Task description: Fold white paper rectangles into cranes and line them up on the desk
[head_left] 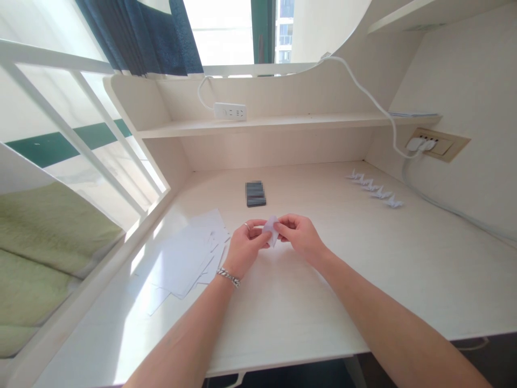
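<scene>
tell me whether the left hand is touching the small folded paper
Touching: the head view shows the left hand with its thumb pressed on the near left part of the folded paper, no gap between them.

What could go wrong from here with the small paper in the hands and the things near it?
The small folded paper is pinched by the left hand and the right hand; uneven pulling might crease or tear it. The overlapping sheets lie beside the left forearm; a sideways move could shift them, or the bracelet might catch an edge.
</scene>
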Available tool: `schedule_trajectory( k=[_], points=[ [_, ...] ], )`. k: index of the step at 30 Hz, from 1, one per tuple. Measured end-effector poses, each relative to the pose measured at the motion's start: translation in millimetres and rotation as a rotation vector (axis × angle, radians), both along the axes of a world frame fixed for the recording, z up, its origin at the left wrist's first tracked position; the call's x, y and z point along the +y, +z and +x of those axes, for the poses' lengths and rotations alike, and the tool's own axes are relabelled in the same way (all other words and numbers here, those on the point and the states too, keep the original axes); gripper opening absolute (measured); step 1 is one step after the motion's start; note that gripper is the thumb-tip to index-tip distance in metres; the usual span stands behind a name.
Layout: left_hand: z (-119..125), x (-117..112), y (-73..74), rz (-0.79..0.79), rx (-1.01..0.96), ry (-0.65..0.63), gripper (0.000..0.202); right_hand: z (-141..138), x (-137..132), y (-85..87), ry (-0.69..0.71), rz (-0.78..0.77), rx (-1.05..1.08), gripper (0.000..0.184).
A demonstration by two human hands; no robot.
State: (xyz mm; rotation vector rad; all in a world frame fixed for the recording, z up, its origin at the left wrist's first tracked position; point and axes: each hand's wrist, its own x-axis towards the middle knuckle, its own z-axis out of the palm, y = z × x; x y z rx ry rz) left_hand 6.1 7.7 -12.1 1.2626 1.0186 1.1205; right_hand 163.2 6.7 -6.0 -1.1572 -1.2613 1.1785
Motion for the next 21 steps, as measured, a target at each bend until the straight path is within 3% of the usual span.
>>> schedule_trajectory(
  k=[6,10,13,21],
  points=[
    [0.0,-1.9,0.5,0.082,0.02,-0.027,0.038,-1.1,0.2,-4.7,0.06,0.026,0.034,0.024],
    [-1.0,-3.2,2.9,0.027,-0.151,-0.101,0.035,1.4,0.7,-3.4,0.064,0.036,0.111,0.026],
    [-1.1,-1.9,2.0,-0.003,-0.214,-0.06,0.031,2.2,0.1,-1.1,0.086,0.008,0.156,0.03],
    [-2.1,3.0,-4.4,0.061,-0.145,-0.011,0.03,-1.8,-2.3,1.1,0.146,0.005,0.17,0.034]
  ],
)
